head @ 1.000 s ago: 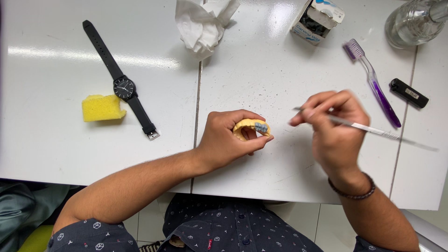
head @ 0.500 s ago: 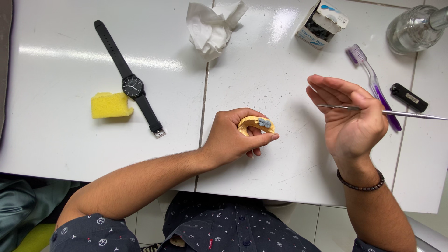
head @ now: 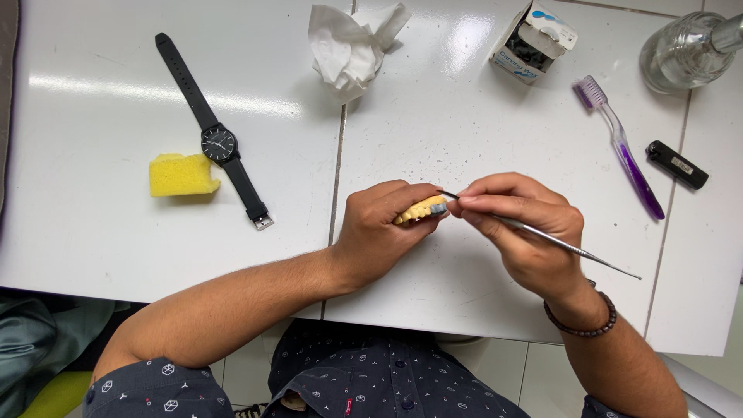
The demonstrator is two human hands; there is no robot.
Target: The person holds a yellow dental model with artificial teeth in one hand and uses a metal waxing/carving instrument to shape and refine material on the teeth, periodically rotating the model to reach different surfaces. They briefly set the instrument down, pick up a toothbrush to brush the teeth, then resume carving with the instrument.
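A: What fills the frame, biggest first?
B: The white surface (head: 116, 248), then both hands at centre.
A: Holding what?
B: The left hand (head: 379, 236) is closed around a yellow tooth model (head: 422, 209); the right hand (head: 522, 228) pinches a thin metal tool (head: 565, 245), its tip touching the model.
A: Smaller things?
B: Watch (head: 219, 145), sponge (head: 179, 175) at left; toothbrush (head: 623, 147) upper right.

A small yellow plaster dental model with a grey-blue end (head: 422, 209) sits above the white tiled table, its teeth row facing up, touched at the grey end by a thin, slanted metal hand instrument (head: 557, 244)
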